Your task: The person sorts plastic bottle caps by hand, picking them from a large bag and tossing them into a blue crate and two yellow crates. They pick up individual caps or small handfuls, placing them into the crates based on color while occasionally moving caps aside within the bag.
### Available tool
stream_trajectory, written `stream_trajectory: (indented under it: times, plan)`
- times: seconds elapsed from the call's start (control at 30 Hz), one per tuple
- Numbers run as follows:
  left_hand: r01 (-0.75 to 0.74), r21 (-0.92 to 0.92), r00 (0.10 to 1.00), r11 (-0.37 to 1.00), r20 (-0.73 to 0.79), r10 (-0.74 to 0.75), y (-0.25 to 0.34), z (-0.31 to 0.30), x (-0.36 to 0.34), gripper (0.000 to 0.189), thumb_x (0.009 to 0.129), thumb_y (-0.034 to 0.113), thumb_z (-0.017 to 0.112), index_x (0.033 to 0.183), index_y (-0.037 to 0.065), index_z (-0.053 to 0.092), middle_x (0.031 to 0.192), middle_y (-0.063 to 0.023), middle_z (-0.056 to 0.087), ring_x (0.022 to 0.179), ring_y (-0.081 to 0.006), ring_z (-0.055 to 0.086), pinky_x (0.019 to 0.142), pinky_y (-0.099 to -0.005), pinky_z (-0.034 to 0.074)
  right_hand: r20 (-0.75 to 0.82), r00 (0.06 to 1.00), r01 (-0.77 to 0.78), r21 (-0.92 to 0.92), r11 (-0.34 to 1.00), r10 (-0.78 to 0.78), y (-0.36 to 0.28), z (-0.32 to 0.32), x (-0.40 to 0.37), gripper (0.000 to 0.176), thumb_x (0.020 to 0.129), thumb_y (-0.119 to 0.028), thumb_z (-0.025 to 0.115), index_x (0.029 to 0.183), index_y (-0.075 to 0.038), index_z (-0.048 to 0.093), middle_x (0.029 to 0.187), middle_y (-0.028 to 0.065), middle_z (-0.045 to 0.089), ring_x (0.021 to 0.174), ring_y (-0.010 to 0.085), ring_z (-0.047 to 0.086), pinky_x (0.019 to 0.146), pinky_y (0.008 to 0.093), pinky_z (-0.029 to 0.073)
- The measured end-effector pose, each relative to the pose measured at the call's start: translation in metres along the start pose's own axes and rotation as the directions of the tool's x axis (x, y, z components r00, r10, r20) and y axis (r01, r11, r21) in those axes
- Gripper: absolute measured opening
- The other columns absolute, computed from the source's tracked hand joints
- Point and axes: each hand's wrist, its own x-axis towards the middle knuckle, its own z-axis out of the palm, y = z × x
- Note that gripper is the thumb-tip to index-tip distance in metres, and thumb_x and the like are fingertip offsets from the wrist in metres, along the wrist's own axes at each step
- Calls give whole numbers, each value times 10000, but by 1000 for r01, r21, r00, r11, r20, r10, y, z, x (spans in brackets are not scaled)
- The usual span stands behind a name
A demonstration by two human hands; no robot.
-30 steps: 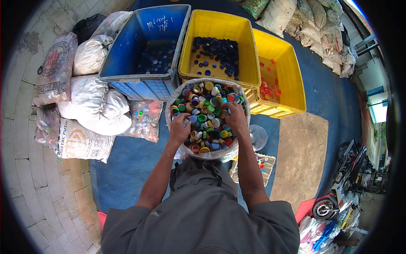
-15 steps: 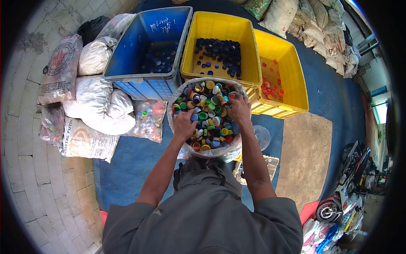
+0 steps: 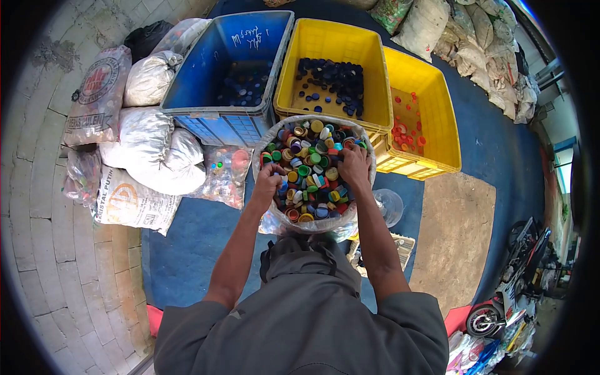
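Observation:
A round container lined with clear plastic stands before my body, heaped with bottle caps of many colours. At its left side, my left hand is closed, with a blue bottle cap at its fingertips. Over the right part of the heap, my right hand has its fingers curled down among the caps; what they hold, if anything, is hidden.
Beyond the container stand a blue crate with dark caps, a yellow crate with dark blue caps, and another yellow crate with red caps. Stuffed sacks line the left; a clear tub and small basket sit right.
My left hand has curled its fingers in and drawn slightly down towards the container's left rim. My right hand stays over the caps, its fingers more bent. The whole view has shifted slightly.

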Motion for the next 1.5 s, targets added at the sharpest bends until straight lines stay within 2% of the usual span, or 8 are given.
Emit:
stream_trajectory:
  times: [0.23, 0.47, 0.67, 0.83, 0.93, 1.1, 1.27, 1.5]
  plan:
    - [-108, 764, 992, 636, 38, 123, 18, 28, -9, 266, 754, 168, 726, 947, 42, 594, 739, -82, 639, 713, -238, 640, 670, -358, 493, -207, 973, 137, 162, 977, -102, 14, -14, -7, 251, 752, -202, 742, 966, -78, 699, 1182, 136, 587, 1133, 316, 501, 937, 472, 395]
    - [-180, 795, 951, 579, -10, 309, -3, 47, -11, 253, 767, 172, 730, 961, 63, 608, 892, -117, 709, 872, -310, 678, 767, -418, 518, 87, 996, -88, 949, 303, 14, 13, -43, -41, 180, 762, -92, 639, 920, -7, 630, 848, 94, 641, 694, 158, 594, 638, 259, 469]
    - [-148, 744, 969, 652, -23, 246, -3, 45, -4, 249, 771, 153, 721, 983, 63, 626, 881, -110, 712, 837, -278, 685, 752, -380, 520, 128, 970, -204, 888, -413, -205, 21, -29, -65, 278, 744, -74, 487, 1010, -23, 547, 977, 125, 630, 695, 172, 588, 561, 279, 457]
    - [-186, 412, 973, 892, -47, 225, -11, 35, 10, 235, 853, 125, 658, 1060, 16, 637, 936, -75, 682, 804, -168, 658, 676, -306, 521, 322, 946, -303, 840, -449, -36, 12, -35, -66, 187, 840, -171, 539, 982, -49, 529, 900, 93, 604, 658, 163, 572, 524, 262, 440]
    - [-18, -136, 999, 991, -43, 12, 1, 35, 8, 216, 934, 138, 546, 1088, 9, 624, 864, -25, 604, 703, -76, 548, 516, -233, 438, 402, 914, -384, 898, -215, 50, 20, -29, -63, 228, 862, -254, 607, 915, -33, 581, 812, 62, 619, 647, 161, 592, 542, 277, 461]
    - [204, -784, 970, 587, 80, -230, 16, 22, 7, 210, 964, 231, 518, 970, 46, 617, 710, -10, 472, 576, -86, 412, 419, -199, 301, 245, 965, -14, 391, 920, -90, -17, -55, -88, 389, 806, -388, 703, 808, -1, 671, 726, 116, 661, 685, 271, 649, 612, 378, 499]
    - [296, -852, 952, 431, 226, -207, 4, 0, 15, 186, 881, 224, 700, 843, 94, 572, 722, -37, 514, 614, -117, 487, 388, -185, 364, 365, 929, 63, -14, 998, -54, -53, -62, -118, 427, 750, -451, 736, 797, -28, 714, 801, 166, 679, 784, 342, 673, 674, 433, 515]
    - [154, -220, 985, 963, -39, -167, 25, 8, -8, 199, 823, 180, 762, 833, 97, 581, 778, -10, 610, 618, -122, 591, 417, -209, 411, 296, 955, -8, -1, 1000, 8, -60, -53, -122, 366, 740, -361, 757, 781, 0, 706, 810, 188, 675, 775, 345, 669, 681, 435, 518]
